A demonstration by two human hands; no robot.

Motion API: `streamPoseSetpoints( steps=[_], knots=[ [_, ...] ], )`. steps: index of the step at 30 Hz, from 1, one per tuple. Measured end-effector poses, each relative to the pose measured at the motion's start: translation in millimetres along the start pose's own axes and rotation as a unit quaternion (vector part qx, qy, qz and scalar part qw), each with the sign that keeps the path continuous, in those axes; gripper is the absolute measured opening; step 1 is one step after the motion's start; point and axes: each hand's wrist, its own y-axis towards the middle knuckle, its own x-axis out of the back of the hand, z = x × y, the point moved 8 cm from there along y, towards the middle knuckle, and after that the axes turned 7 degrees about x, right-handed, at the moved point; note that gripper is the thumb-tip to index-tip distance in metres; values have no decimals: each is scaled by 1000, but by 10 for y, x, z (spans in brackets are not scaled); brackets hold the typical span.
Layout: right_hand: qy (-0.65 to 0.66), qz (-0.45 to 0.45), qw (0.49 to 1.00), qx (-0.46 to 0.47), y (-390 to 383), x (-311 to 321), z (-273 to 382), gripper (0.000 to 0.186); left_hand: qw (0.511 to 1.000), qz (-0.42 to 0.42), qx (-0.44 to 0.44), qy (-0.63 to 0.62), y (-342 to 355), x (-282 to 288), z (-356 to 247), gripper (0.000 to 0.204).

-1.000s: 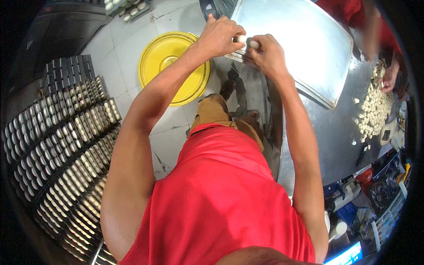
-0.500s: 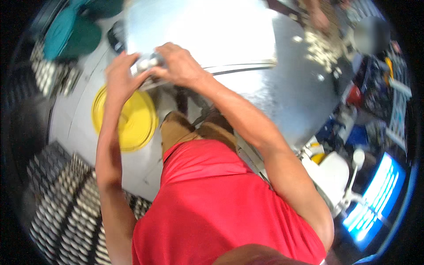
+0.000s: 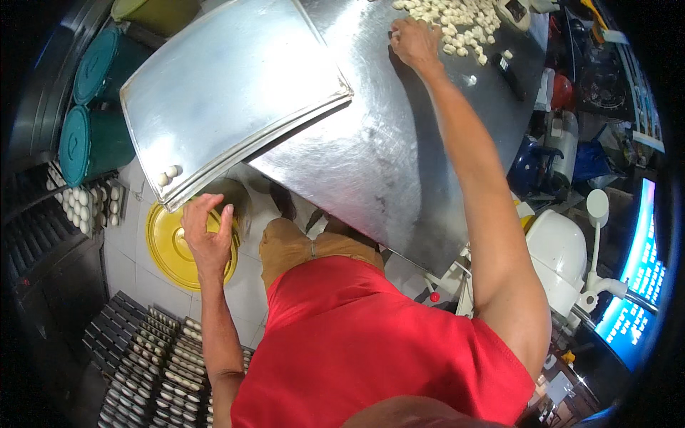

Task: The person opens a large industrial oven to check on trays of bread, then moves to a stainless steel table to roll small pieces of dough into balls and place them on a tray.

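Two round dough balls (image 3: 163,179) rest at the near left corner of the stacked metal trays (image 3: 228,85). Just below that corner, my left hand (image 3: 210,225) has its bent fingers apart and nothing in them. Far off, my right hand (image 3: 415,44) reaches onto the steel table (image 3: 371,178) at the edge of a pile of small pale dough pieces (image 3: 471,21); its fingers are curled, and whatever they hold is hidden.
Green lidded bins (image 3: 78,146) and a yellow lid (image 3: 175,257) are left. Racks of shaped dough (image 3: 153,378) fill the lower left. A dark long object (image 3: 510,78) lies near the pile. A white machine (image 3: 549,260) and a lit screen (image 3: 631,271) are right.
My view has swung toward the table. The dough balls from between my hands now sit on the tray; my left hand has dropped below the corner, and my right has moved to the pile.
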Motion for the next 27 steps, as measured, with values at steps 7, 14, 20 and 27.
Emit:
streamPoseSetpoints(
  steps=[7,14,20,27],
  knots=[
    [171,-99,978,-67,-634,-140,-825,22,992,46,-69,-98,-102,-709,-773,29],
    [824,-25,515,-236,-1898,366,1234,21,858,164,44,-484,338,-1811,-1529,41],
    [540,26,779,-318,-2997,273,920,29,954,219,-95,-181,211,-2169,-968,24],
    [180,-182,958,-128,-3425,869,828,22,932,147,-330,-3,361,-2269,-1325,16]
  ],
)
